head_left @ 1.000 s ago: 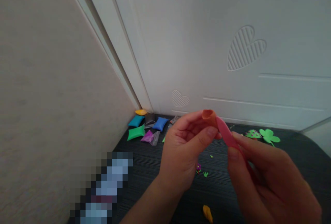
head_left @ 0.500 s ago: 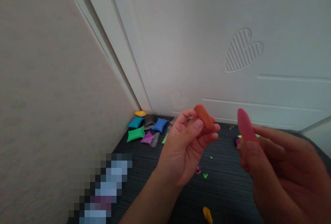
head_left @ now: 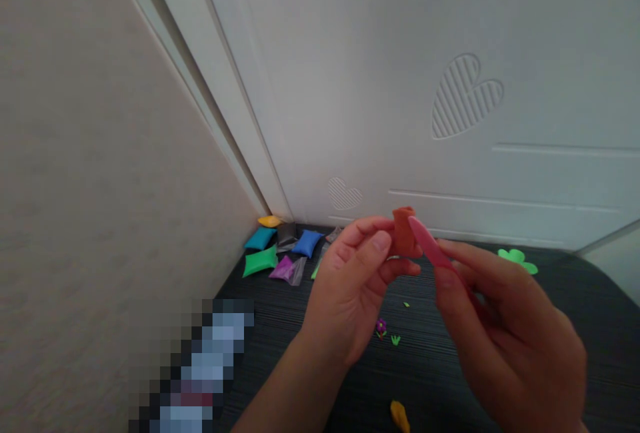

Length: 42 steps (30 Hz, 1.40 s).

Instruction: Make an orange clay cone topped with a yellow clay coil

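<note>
Between the thumb and fingers of my left hand (head_left: 357, 273) is a small orange-brown piece of modelling clay (head_left: 405, 233), held up above the dark table. My right hand (head_left: 505, 326) grips a pink modelling knife (head_left: 429, 244), its blade slanting up to the left. The blade's rounded tip lies at the clay's right side and seems to touch it. Below the hands, a tiny purple clay flower (head_left: 381, 325) rests beside a green grass-like clay piece (head_left: 396, 340). A yellow clay lump (head_left: 399, 416) lies near the bottom edge.
Bags of coloured clay, among them a green one (head_left: 260, 262) and a blue one (head_left: 307, 243), lie at the table's far left. A light green flower shape (head_left: 518, 260) is behind my right hand. A white panel with hearts (head_left: 465, 96) rises at the back.
My right hand has moved left, bringing the pink knife to the clay. My left hand has turned the clay to a more upright position.
</note>
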Available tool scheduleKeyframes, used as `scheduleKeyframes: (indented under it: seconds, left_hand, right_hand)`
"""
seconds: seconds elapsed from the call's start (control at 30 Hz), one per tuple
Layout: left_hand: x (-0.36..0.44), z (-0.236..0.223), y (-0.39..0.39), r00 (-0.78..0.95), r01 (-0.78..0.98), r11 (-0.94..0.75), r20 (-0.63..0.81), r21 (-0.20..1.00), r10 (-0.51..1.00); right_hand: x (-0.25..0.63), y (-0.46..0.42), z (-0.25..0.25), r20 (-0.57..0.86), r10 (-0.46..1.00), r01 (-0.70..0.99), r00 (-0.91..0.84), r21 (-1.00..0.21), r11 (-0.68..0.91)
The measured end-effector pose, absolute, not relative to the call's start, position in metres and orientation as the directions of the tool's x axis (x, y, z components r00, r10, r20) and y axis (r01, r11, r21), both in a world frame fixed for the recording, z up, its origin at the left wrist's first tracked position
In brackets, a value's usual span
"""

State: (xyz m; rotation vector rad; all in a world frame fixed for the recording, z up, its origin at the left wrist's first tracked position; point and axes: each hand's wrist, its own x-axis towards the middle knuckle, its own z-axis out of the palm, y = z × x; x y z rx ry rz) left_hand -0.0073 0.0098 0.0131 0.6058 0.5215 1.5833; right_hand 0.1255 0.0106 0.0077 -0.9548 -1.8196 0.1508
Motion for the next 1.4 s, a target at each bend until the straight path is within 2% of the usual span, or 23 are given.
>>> scheduleKeyframes:
  seconds: [0.1, 0.27, 0.47, 0.57, 0.63, 0.7, 0.8, 0.87, 0.97, 1.03, 1.13, 1.23, 1.4]
  left_hand:
    - [-0.009, 0.012, 0.011, -0.058, -0.762, -0.098, 0.082, 0.640, 0.995]
    - [-0.013, 0.011, 0.011, 0.066, -0.811, 0.000, 0.092, 0.585, 0.994]
    - [-0.009, 0.012, 0.006, 0.105, -0.836, 0.031, 0.103, 0.548, 0.989]
    - [-0.008, 0.012, 0.005, 0.104, -0.848, 0.039, 0.094, 0.528, 0.990]
    - [-0.008, 0.012, 0.005, 0.095, -0.864, 0.038, 0.089, 0.502, 0.992]
    - [-0.008, 0.011, 0.005, 0.091, -0.879, 0.037, 0.090, 0.476, 0.992]
    - [-0.007, 0.011, 0.006, 0.093, -0.882, 0.035, 0.101, 0.469, 0.991]
    - [-0.006, 0.011, 0.005, 0.090, -0.879, 0.030, 0.105, 0.476, 0.990]
    - [-0.003, 0.011, 0.004, 0.088, -0.873, 0.019, 0.119, 0.488, 0.989]
    - [-0.001, 0.011, 0.003, 0.106, -0.869, 0.030, 0.127, 0.493, 0.986]
    - [0.002, 0.011, 0.001, 0.157, -0.871, 0.078, 0.124, 0.486, 0.980]
    - [0.003, 0.011, 0.000, 0.170, -0.865, 0.095, 0.109, 0.492, 0.979]
    - [0.003, 0.013, 0.000, 0.123, -0.817, 0.061, 0.070, 0.573, 0.990]
  right_hand:
    - [0.122, 0.007, 0.011, 0.719, 0.673, 0.498, -0.172, -0.526, 0.689]
    - [0.117, -0.002, 0.015, 0.710, 0.705, 0.464, 0.002, -0.625, 0.628]
    - [0.121, -0.001, 0.016, 0.741, 0.655, 0.550, -0.149, -0.488, 0.678]
    - [0.122, 0.001, 0.014, 0.742, 0.667, 0.544, -0.062, -0.535, 0.646]
    - [0.122, 0.003, 0.011, 0.696, 0.718, 0.451, -0.006, -0.639, 0.623]
    - [0.121, 0.005, 0.009, 0.641, 0.768, 0.291, -0.013, -0.732, 0.616]
    - [0.120, 0.008, 0.007, 0.625, 0.779, 0.127, -0.035, -0.771, 0.624]
    - [0.120, 0.007, 0.005, 0.644, 0.765, 0.144, 0.013, -0.759, 0.636]
    - [0.123, 0.007, 0.001, 0.727, 0.676, 0.277, 0.119, -0.679, 0.680]
    - [0.127, 0.009, -0.001, 0.797, 0.603, 0.386, 0.036, -0.568, 0.727]
    - [0.132, 0.014, -0.001, 0.824, 0.538, 0.443, -0.177, -0.421, 0.792]
    - [0.134, 0.018, 0.000, 0.821, 0.521, 0.471, -0.233, -0.373, 0.799]
    - [0.135, 0.018, 0.002, 0.825, 0.515, 0.481, -0.232, -0.362, 0.798]
